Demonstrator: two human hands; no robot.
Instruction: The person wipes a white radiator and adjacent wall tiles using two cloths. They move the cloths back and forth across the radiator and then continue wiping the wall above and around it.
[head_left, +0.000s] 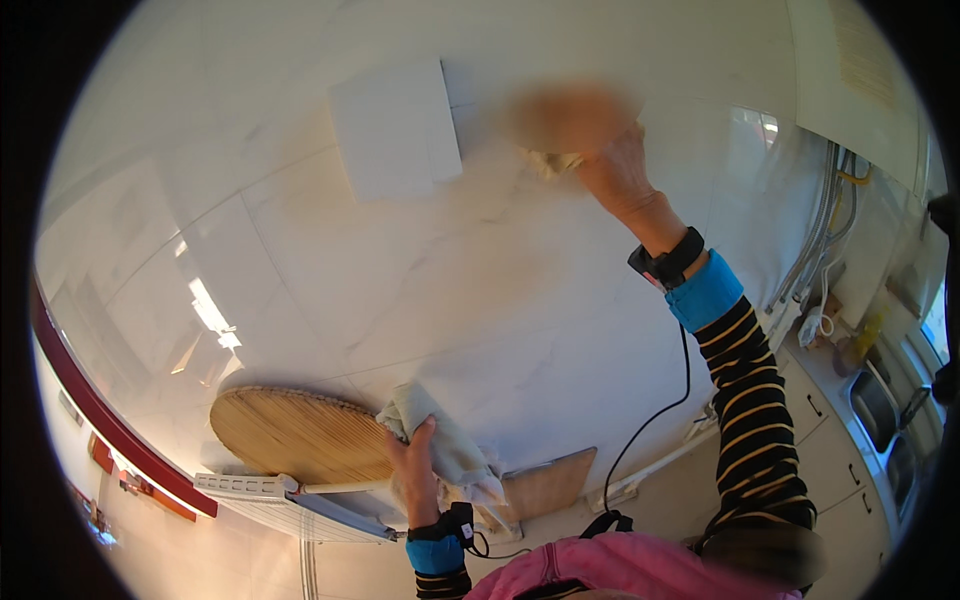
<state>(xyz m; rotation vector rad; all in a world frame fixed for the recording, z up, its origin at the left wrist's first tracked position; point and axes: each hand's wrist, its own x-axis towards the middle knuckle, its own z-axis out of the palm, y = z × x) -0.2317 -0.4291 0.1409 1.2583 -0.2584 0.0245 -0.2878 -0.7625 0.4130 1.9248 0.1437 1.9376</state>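
Note:
My right hand (615, 161) is raised against a white marbled tile wall (480, 277). Its fingers are blurred, but a crumpled yellowish cloth (556, 163) shows beneath them. Low in the view, my left hand (417, 457) grips a folded pale grey-green towel (448, 442), thumb on top. That towel hangs down to the right of the hand. Just left of it stands a round tray of straw-coloured stalks (300, 435) with a braided rim, leaning on the wall. A flat white cover panel (394, 131) sits on the wall, left of my right hand.
A white radiator (330, 517) stands in front of the round tray. Near the towel, a brown board (551, 484) leans low on the wall. Metal hoses (814, 225) run down at right, above a counter with a double sink (874, 409). A black cable (652, 412) hangs from my right wrist.

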